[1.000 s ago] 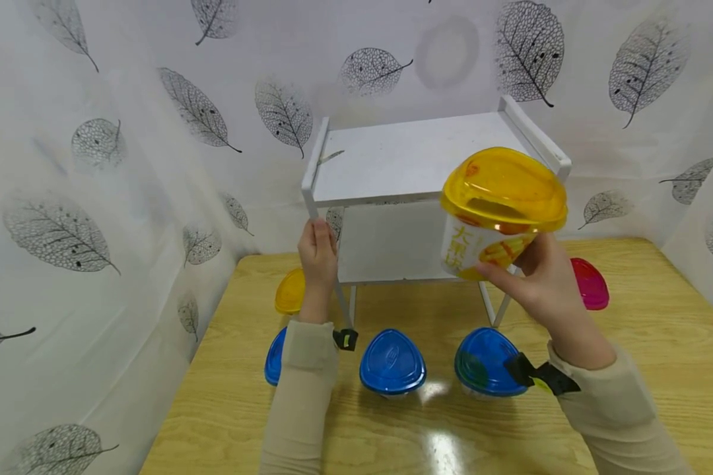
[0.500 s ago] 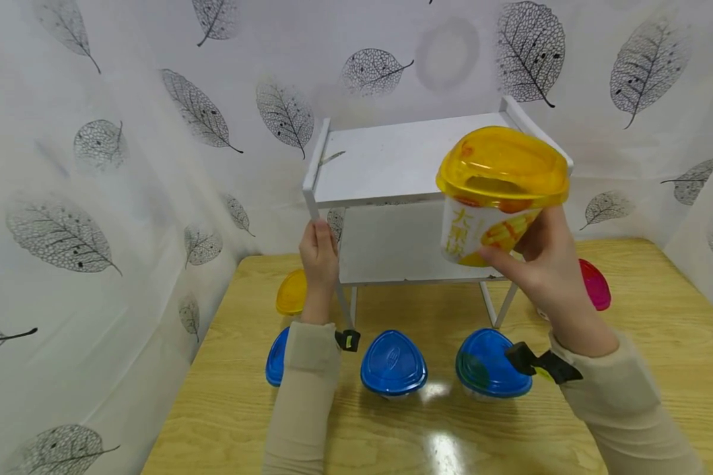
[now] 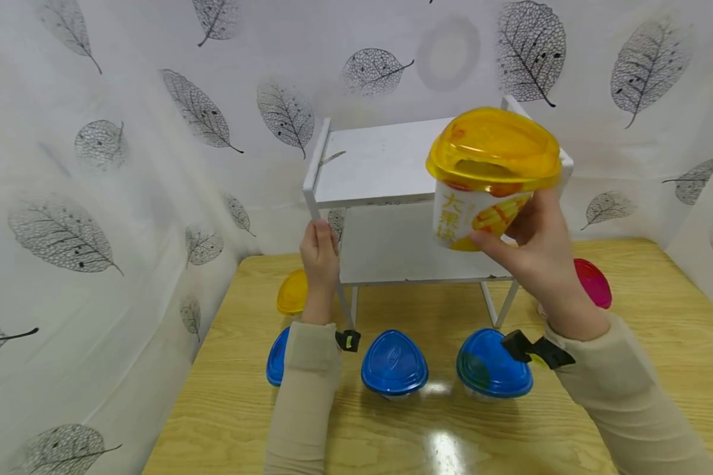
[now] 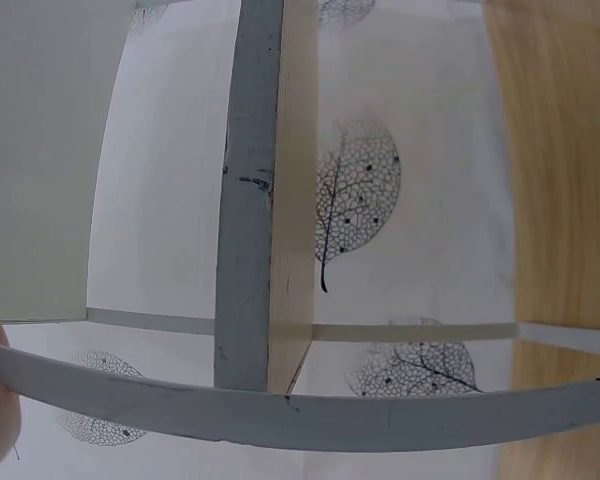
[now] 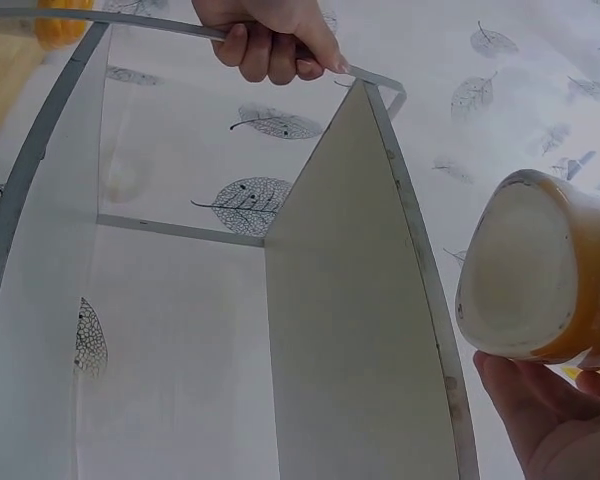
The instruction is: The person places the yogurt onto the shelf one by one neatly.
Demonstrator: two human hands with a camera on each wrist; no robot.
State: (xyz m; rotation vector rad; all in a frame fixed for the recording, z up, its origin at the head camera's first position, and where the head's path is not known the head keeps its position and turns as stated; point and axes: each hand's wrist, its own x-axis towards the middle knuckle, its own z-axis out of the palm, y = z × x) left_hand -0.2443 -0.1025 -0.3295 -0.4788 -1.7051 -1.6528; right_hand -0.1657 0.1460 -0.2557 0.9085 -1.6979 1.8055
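The yellow-lidded cup [image 3: 492, 178] is in the air, before the right part of the white shelf [image 3: 374, 161], and from the head view its lid reaches higher than the front edge of the top board. It is nearly upright, leaning a little; its side carries yellow writing and a picture of fruit pieces. The lid is half clear, yet what the cup has inside I cannot tell. From the right wrist, I see its pale bottom, and a gap between cup and shelf.

The right grip [image 3: 541, 264] pinches this cup low on its side, the thumb in front. The left grip [image 3: 321, 254] is curled around the left front post of the shelf, just under the top board.

On the wooden bench [image 3: 380, 435], near the shelf's front legs, stand a middle blue-lidded cup [image 3: 395, 364] and a right blue-lidded cup [image 3: 494, 363], the second with a greenish patch on its lid. A left blue-lidded cup [image 3: 277, 356] is partly covered by the left sleeve [image 3: 305, 396]. Farther back are a yellow lid [image 3: 292, 292] at left and a red lid [image 3: 593, 284] at right. All these lids hide their contents. Behind everything hangs a pale cloth [image 3: 131, 191] with dark leaf prints.
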